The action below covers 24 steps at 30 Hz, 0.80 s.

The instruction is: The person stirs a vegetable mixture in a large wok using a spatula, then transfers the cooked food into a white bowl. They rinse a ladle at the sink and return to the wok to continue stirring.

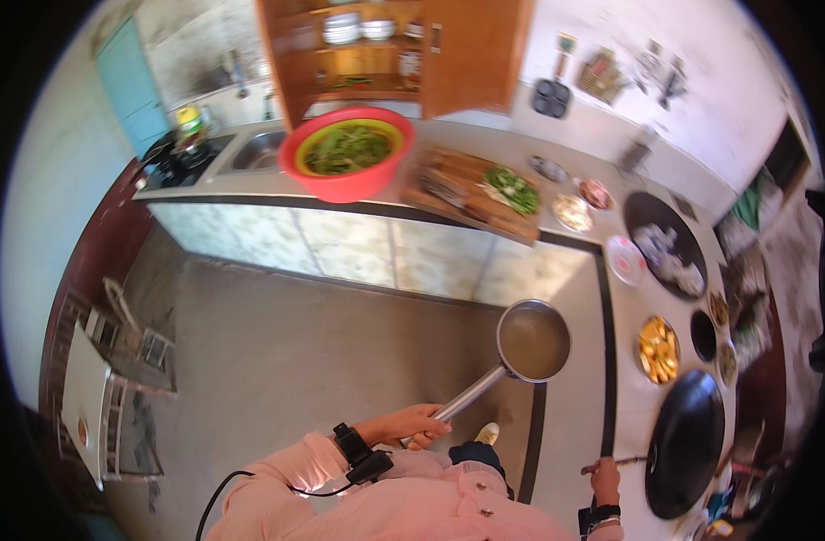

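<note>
My left hand (412,427) grips the long tubular handle of a metal water dipper (534,341), whose round bowl is held out between me and the counter's side. The inside of the bowl looks greyish brown; whether it holds liquid is hard to tell. On the right, my right hand (605,479) is closed around the thin dark handle of a black wok (686,443). The wok sits tilted at the counter, its dark inside showing no food. Just beyond it stands a metal bowl of yellow-orange cut pieces (658,349).
The tiled L-shaped counter (581,324) runs ahead and right. It bears a red basin of greens (345,155), a cutting board (453,162) with a cleaver and chopped greens, a plate (627,260), and a large pan with plastic bags (666,260). A table (84,406) stands left.
</note>
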Tool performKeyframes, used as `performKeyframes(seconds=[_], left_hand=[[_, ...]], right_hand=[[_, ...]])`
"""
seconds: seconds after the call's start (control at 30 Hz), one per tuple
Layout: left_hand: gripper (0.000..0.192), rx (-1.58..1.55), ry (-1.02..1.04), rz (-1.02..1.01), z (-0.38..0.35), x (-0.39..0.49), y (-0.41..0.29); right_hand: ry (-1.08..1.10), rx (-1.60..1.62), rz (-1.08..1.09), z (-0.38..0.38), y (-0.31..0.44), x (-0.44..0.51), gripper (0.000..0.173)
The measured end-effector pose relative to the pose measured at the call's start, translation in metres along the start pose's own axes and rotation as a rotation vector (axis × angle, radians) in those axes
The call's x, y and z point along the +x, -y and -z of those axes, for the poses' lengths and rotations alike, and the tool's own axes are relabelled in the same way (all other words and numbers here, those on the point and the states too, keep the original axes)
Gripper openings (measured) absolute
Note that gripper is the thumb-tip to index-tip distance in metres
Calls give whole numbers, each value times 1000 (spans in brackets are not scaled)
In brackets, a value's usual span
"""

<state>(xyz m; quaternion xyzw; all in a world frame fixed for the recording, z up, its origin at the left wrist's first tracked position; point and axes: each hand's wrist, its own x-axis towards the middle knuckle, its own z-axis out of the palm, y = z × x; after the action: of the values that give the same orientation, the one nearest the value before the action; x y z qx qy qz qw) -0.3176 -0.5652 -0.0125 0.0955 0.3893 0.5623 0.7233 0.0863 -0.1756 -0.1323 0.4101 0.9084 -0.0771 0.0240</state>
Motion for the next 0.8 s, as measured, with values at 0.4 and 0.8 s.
performKeyframes(seconds=[0.4, 0.8], left_hand=[[18, -330, -445, -448, 126, -158, 4], [13, -534, -806, -683, 293, -299, -125]], right_hand=[[249, 122, 722, 12, 374, 224, 29], [423, 469, 1319, 61, 880, 297, 21]])
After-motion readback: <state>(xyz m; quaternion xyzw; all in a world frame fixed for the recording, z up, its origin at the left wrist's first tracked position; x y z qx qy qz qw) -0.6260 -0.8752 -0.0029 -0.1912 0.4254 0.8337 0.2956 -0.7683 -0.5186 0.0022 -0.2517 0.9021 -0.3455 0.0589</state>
